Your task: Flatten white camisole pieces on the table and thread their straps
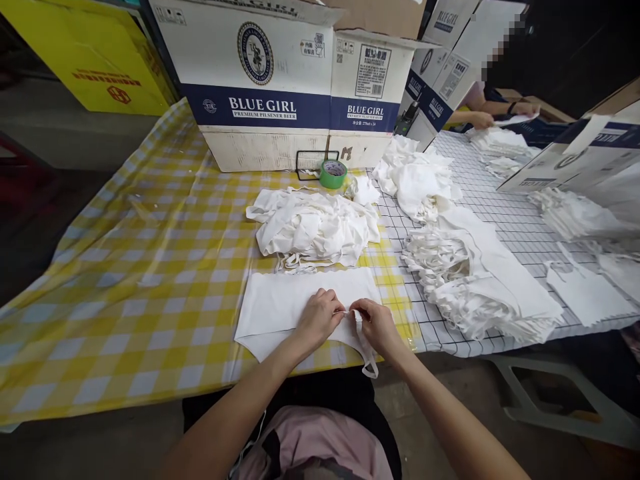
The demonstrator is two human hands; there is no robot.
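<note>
The table [120, 333] has two covers: a yellow-and-white check [165, 267] on the left, a dark grid on white [525, 240] on the right; on the check, a white garment [270, 300] lies spread near the front edge; just behind it sits a rumpled white pile [315, 227]; farther back are green tape [333, 174], a black wire frame [297, 165] and a large box [265, 107]; on the grid lie a loose heap [420, 177], a layered stack [480, 280] and, farther right, a flat piece [583, 287].
</note>
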